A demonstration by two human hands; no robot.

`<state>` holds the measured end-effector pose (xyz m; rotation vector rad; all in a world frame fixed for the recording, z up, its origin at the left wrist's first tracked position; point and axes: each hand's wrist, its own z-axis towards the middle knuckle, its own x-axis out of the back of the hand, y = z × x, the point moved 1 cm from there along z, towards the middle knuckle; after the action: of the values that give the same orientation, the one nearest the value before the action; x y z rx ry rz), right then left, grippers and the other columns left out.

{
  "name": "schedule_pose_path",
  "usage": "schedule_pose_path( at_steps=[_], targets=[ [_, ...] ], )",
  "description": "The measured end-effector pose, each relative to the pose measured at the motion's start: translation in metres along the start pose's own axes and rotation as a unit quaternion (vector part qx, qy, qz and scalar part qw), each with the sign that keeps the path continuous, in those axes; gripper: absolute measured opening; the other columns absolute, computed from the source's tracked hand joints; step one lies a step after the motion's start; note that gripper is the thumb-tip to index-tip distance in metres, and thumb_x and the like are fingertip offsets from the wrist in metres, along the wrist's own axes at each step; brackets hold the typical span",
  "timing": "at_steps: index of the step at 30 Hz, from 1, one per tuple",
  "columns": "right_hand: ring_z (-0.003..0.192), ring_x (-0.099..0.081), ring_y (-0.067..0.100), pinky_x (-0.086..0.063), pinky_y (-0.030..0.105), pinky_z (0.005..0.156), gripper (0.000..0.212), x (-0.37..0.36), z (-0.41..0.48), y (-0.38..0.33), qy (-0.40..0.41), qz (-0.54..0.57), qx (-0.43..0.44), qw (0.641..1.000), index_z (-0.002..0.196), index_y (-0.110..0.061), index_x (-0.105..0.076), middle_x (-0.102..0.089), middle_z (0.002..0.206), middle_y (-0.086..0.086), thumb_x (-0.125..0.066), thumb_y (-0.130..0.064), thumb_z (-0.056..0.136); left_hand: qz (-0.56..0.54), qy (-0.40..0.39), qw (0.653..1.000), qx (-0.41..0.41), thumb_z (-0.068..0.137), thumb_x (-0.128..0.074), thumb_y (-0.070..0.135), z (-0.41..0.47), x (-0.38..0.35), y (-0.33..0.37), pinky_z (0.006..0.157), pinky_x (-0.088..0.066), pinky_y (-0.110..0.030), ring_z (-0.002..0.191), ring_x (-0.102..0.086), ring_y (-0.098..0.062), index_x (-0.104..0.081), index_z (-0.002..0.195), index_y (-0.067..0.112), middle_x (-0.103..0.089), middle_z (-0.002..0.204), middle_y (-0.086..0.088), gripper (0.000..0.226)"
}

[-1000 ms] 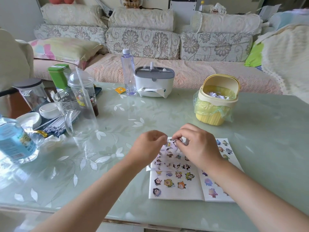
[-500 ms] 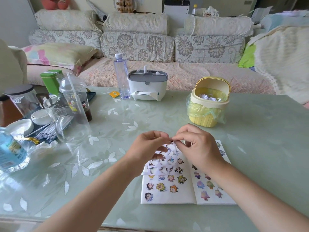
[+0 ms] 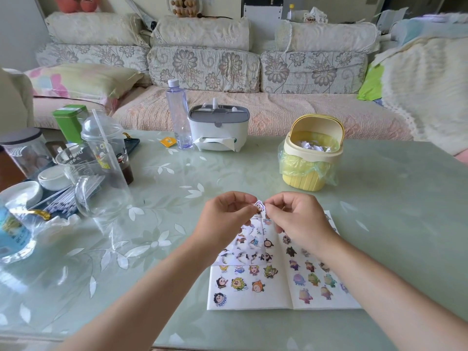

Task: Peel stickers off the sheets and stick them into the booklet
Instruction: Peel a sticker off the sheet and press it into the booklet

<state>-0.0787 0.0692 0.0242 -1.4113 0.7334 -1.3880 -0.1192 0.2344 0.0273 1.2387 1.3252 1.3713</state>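
Both hands (image 3: 228, 214) (image 3: 296, 216) pinch a sticker (image 3: 259, 206) above the booklet (image 3: 253, 297).

Two hands (image 3: 228, 216), one booklet (image 3: 278, 297), one bin (image 3: 312, 158).

On the green glass-topped table (image 3: 379, 198) stand a yellow lined bin (image 3: 312, 158), a grey-lidded tissue box (image 3: 218, 129), a clear bottle (image 3: 178, 115) and a domed cup (image 3: 107, 145), before a floral sofa (image 3: 202, 69).

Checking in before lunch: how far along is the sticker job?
Done: both open pages of the booklet already carry many stickers. In hand: the left hand and right hand pinch one small sticker above the sticker sheet. Left: placing it; more remain on that sheet.
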Motion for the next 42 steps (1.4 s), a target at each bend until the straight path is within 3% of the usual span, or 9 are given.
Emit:
schedule_pose_path(
  at_steps=[3,7,13,19,26,31,36,39,42],
  targets=[
    [0.046,-0.053,0.007,-0.043,0.02,0.054,0.015,0.001,0.0,-0.001,-0.008,0.009,-0.012,1.0,0.08,-0.022,-0.074,-0.062,0.053,-0.005,-0.066,-0.017,0.091,0.025,-0.001,1.0,-0.01,0.088,-0.072,0.013,0.0,0.0,0.0,0.057,-0.046,-0.018,0.066,-0.058,-0.009,-0.076,0.088,0.022,-0.07,0.071,0.006,0.009],
    [0.048,-0.056,0.01,-0.044,0.021,0.056,0.01,0.001,0.0,-0.002,-0.031,0.01,-0.007,0.999,0.083,-0.025,-0.075,-0.066,0.058,-0.005,-0.07,-0.021,0.091,0.056,-0.004,0.998,-0.022,0.088,-0.07,0.016,0.002,0.002,0.0,0.061,-0.044,-0.03,0.067,-0.053,-0.013,-0.078,0.082,0.028,-0.067,0.072,0.002,0.015],
    [0.049,-0.055,0.014,-0.044,0.02,0.052,0.011,-0.001,0.0,-0.003,-0.028,0.027,-0.016,0.999,0.079,-0.021,-0.076,-0.072,0.067,0.0,-0.074,-0.015,0.088,0.047,-0.004,0.999,-0.021,0.09,-0.067,0.016,0.0,0.004,0.003,0.057,-0.047,-0.02,0.065,-0.059,-0.007,-0.073,0.098,0.022,-0.075,0.084,-0.001,0.011],
    [0.049,-0.053,0.015,-0.043,0.019,0.05,0.013,-0.003,0.0,-0.005,-0.022,0.035,-0.032,0.999,0.077,-0.021,-0.077,-0.073,0.07,0.004,-0.072,-0.016,0.088,0.09,-0.021,0.996,-0.007,0.088,-0.073,0.021,0.0,0.003,0.001,0.052,-0.044,-0.021,0.061,-0.056,-0.009,-0.071,0.082,0.014,-0.076,0.079,0.0,0.009],
    [0.053,-0.054,0.003,-0.045,0.016,0.056,0.011,-0.005,0.0,-0.005,0.01,-0.06,0.024,0.998,0.075,-0.028,-0.077,-0.071,0.068,-0.012,-0.076,-0.02,0.083,0.118,-0.025,0.993,-0.011,0.087,-0.072,0.022,0.001,0.005,0.005,0.059,-0.043,-0.03,0.063,-0.054,-0.013,-0.07,0.081,0.013,-0.076,0.078,-0.002,0.01],
    [0.049,-0.05,0.002,-0.042,0.015,0.052,0.01,-0.007,-0.003,-0.009,0.03,-0.113,0.066,0.991,0.071,-0.028,-0.075,-0.068,0.064,-0.019,-0.077,-0.024,0.079,0.145,-0.016,0.989,-0.018,0.087,-0.069,0.024,0.002,0.004,0.004,0.056,-0.046,-0.029,0.061,-0.058,-0.013,-0.072,0.079,0.017,-0.076,0.076,0.002,0.011],
    [0.058,-0.056,0.003,-0.038,0.013,0.053,0.013,-0.011,-0.007,-0.009,0.099,-0.22,0.181,0.953,0.067,-0.025,-0.07,-0.061,0.061,-0.02,-0.08,-0.022,0.075,0.145,0.008,0.988,-0.047,0.087,-0.067,0.02,0.0,0.003,0.004,0.051,-0.045,-0.025,0.057,-0.055,-0.016,-0.074,0.074,0.019,-0.074,0.069,0.007,0.014],
    [0.05,-0.052,0.005,-0.04,0.013,0.053,0.011,-0.01,-0.005,-0.011,0.061,-0.126,0.137,0.981,0.072,-0.024,-0.074,-0.061,0.056,-0.022,-0.079,-0.019,0.08,0.147,0.019,0.987,-0.06,0.086,-0.068,0.021,0.001,0.006,0.005,0.055,-0.047,-0.03,0.059,-0.057,-0.021,-0.074,0.074,0.021,-0.075,0.07,0.009,0.014],
    [0.048,-0.051,0.005,-0.042,0.015,0.053,0.014,-0.004,0.0,-0.012,-0.006,-0.008,0.059,0.998,0.074,-0.025,-0.076,-0.062,0.052,-0.013,-0.075,-0.019,0.087,0.137,-0.003,0.988,-0.073,0.088,-0.07,0.022,0.003,0.01,0.007,0.058,-0.047,-0.029,0.063,-0.06,-0.013,-0.073,0.075,0.022,-0.075,0.073,0.01,0.014]
  ],
)
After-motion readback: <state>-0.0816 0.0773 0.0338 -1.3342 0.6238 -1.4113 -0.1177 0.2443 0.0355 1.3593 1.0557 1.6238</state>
